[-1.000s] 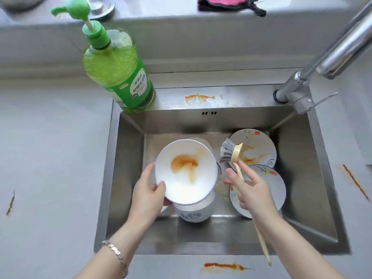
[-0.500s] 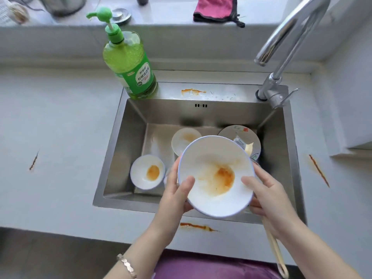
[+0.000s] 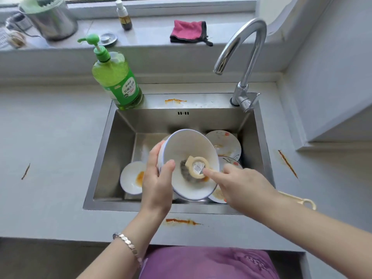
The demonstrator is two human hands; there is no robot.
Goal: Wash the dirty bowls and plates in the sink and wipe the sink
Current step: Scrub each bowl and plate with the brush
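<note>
The steel sink [image 3: 117, 156] fills the middle of the frame, sunk into a pale grey bench [image 3: 52, 137]. Its back rim carries a green soap bottle [image 3: 116, 81] at the upper-left corner and a curved faucet [image 3: 243, 57] at the upper right, whose spout ends well above the basin. The left part of the sink floor is mostly bare, with only a small white bowl [image 3: 130, 178] smeared orange near the lower-left corner. The right part is crowded by two patterned plates [image 3: 225, 143], one overlapping the other against the right wall. Above the centre of the basin a large white bowl [image 3: 189, 146] is held tilted, its opening facing the camera. The left hand [image 3: 159, 184] grips its left rim, thumb inside and fingers curled round the outside. The right hand [image 3: 241, 188] comes in from the lower right and is closed round a cream dish brush [image 3: 196, 168], forefinger stretched along its neck. The brush head is pressed into the lower part of the bowl's inside, and the handle sticks out behind the wrist over the right bench. Orange streaks [image 3: 181, 221] mark the bench along the sink's front edge, to both sides and on the back rim. A pink cloth [image 3: 187, 31] lies on the windowsill at the top.
</note>
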